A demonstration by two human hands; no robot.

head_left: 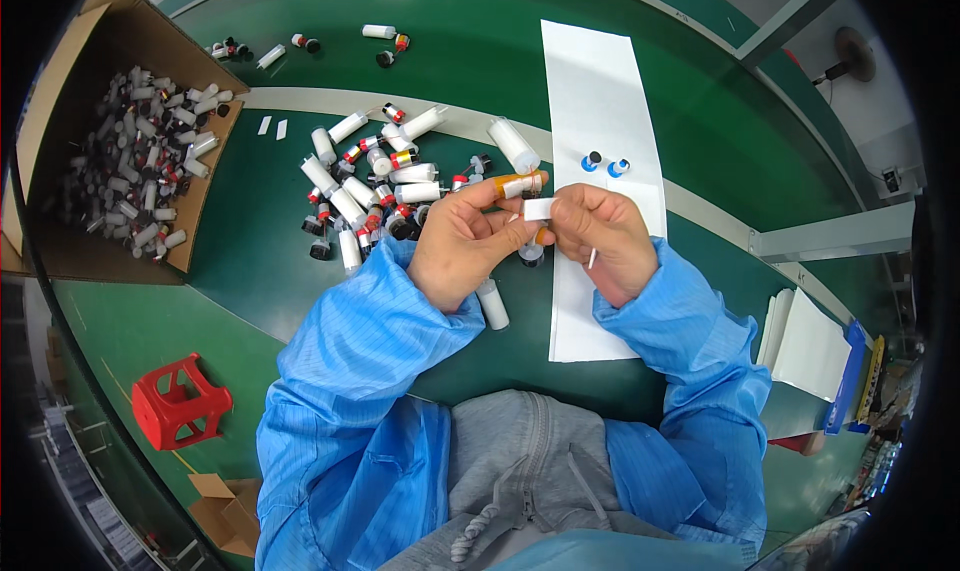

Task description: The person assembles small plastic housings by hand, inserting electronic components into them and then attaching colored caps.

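Note:
My left hand (465, 236) is closed, thumb and fingers drawn together; orange covers show at its fingertips. What it grips is mostly hidden by the fingers. My right hand (608, 233) pinches a small white rectangular piece (538, 209), like a label, whose left end meets my left thumb. A thin white stick (592, 259) juts from under my right hand. Just beyond the fingers lies a large whitish cylinder (513, 143). A clear part with a dark end (532, 255) shows below them, and a white tube (493, 304) lies nearer me.
Left of my hands spreads a pile of white tubes (348, 206) with red and black parts. An open cardboard box (205, 233) full of similar pieces stands at far left. Two blue-and-black small parts (606, 164) rest on a long white sheet (600, 81). A red stool (160, 411) stands below.

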